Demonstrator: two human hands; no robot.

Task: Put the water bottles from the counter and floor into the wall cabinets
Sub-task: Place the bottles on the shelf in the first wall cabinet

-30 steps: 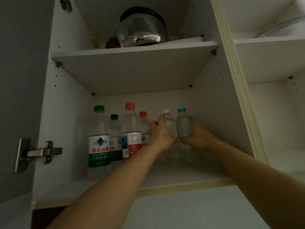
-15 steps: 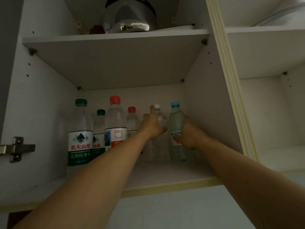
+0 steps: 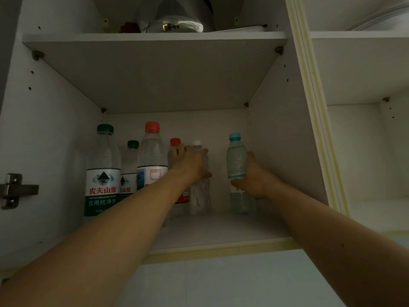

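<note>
Both arms reach into the open wall cabinet's lower shelf (image 3: 217, 231). My left hand (image 3: 191, 162) grips a clear white-capped bottle (image 3: 200, 196) standing on the shelf. My right hand (image 3: 252, 178) grips a blue-capped bottle (image 3: 235, 160) from its right side; it stands upright near the cabinet's right wall. To the left stand a large green-capped bottle (image 3: 103, 171), a smaller green-capped one (image 3: 130, 165), a tall red-capped one (image 3: 152, 156) and a small red-capped one (image 3: 175, 141) partly hidden behind my left hand.
The upper shelf (image 3: 155, 38) carries a shiny metal pot (image 3: 174, 18) and a small red item (image 3: 130, 27). A door hinge (image 3: 15, 190) sticks out at the left. A second open cabinet compartment (image 3: 363, 151) lies to the right.
The two bottles in my hands have moved apart and deeper onto the shelf: the white-capped one went left, the blue-capped one right. The view has moved closer.
</note>
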